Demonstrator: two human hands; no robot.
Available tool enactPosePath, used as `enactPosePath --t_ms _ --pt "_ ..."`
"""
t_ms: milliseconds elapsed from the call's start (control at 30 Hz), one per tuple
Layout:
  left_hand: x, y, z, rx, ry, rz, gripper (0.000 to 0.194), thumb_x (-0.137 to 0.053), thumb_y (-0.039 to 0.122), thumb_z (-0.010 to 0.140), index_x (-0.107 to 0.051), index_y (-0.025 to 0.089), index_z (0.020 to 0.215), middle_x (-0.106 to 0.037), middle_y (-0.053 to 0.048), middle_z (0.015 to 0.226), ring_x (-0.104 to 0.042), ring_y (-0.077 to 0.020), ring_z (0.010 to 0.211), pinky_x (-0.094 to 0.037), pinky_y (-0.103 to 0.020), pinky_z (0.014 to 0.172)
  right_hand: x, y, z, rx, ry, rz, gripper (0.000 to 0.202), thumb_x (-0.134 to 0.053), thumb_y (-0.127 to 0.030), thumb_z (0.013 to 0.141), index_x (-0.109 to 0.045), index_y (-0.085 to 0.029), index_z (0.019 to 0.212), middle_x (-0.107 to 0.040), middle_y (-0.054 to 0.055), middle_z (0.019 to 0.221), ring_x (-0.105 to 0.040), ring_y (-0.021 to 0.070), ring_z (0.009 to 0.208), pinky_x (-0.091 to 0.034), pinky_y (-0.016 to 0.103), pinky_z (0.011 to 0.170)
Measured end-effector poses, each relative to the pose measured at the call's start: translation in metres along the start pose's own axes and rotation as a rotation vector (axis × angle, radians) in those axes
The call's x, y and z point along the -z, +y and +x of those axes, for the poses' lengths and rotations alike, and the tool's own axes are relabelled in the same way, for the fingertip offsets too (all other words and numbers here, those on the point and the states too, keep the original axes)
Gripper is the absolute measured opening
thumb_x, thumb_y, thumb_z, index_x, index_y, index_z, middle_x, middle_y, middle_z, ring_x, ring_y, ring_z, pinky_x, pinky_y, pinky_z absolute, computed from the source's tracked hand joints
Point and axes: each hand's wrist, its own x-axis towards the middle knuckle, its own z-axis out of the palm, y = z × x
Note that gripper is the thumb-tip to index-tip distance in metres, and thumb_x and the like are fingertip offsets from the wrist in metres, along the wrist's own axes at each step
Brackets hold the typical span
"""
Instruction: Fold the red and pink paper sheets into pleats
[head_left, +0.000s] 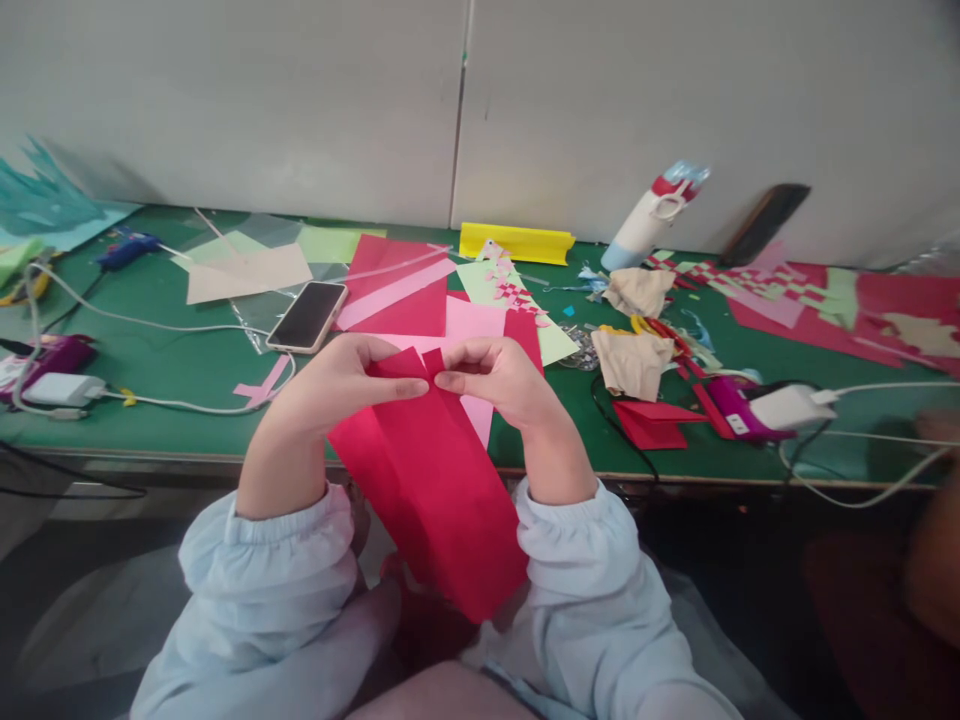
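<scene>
A large red paper sheet (442, 480) hangs from both hands over the front edge of the green table, reaching down toward my lap. Its top edge is split by a small notch. My left hand (360, 380) pinches the paper left of that notch, thumb on the near side. Just right of it, my right hand (491, 375) pinches the other corner, and the two thumbs almost meet. Behind the hands lie a pink sheet (476, 320) and a red sheet (420, 310) with a pink strip across it.
A phone (307, 317) lies left of the hands. A yellow folded strip (517, 243), a white bottle (652, 218) and a dark oblong object (765, 223) stand along the wall. Power strips with cables (750, 408) sit at both sides. A blue glue gun (127, 249) is far left.
</scene>
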Motion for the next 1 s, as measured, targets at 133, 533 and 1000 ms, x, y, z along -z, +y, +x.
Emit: enactPosePath --t_ms 133,533,1000 --pt "0.0022 -0.0011 0.0007 0.012 -0.051 0.023 0.035 -0.076 0.037 0.069 -0.052 0.017 0.054 -0.038 0.005 0.054 -0.035 -0.0076 0.051 -0.025 -0.025 0.048 -0.0016 0.0015 0.0012 0.003 -0.004 0.008 0.018 -0.081 -0.029 0.07 -0.07 -0.016 0.075 -0.063 -0.003 0.072 -0.055 0.0076 0.067 -0.047 0.023 0.066" --pt "0.0051 -0.0058 0.0014 0.02 -0.053 -0.039 0.04 -0.078 0.042 0.069 -0.052 0.017 0.051 -0.038 0.005 0.052 -0.036 -0.0076 0.051 -0.027 -0.025 0.048 -0.0001 0.0051 0.0016 0.049 -0.004 -0.003 0.022 -0.083 -0.032 0.068 -0.069 -0.016 0.075 -0.063 -0.001 0.075 -0.057 0.0093 0.069 -0.049 0.024 0.066" --pt "0.0066 -0.0044 0.0005 0.019 -0.015 -0.044 0.03 -0.08 0.04 0.066 -0.064 0.017 0.057 -0.053 0.002 0.053 -0.049 -0.0102 0.052 -0.036 -0.024 0.048 0.0014 0.0079 0.0026 -0.047 -0.024 0.029 0.026 -0.085 -0.033 0.065 -0.069 -0.016 0.076 -0.066 -0.001 0.075 -0.061 0.0094 0.068 -0.052 0.024 0.068"
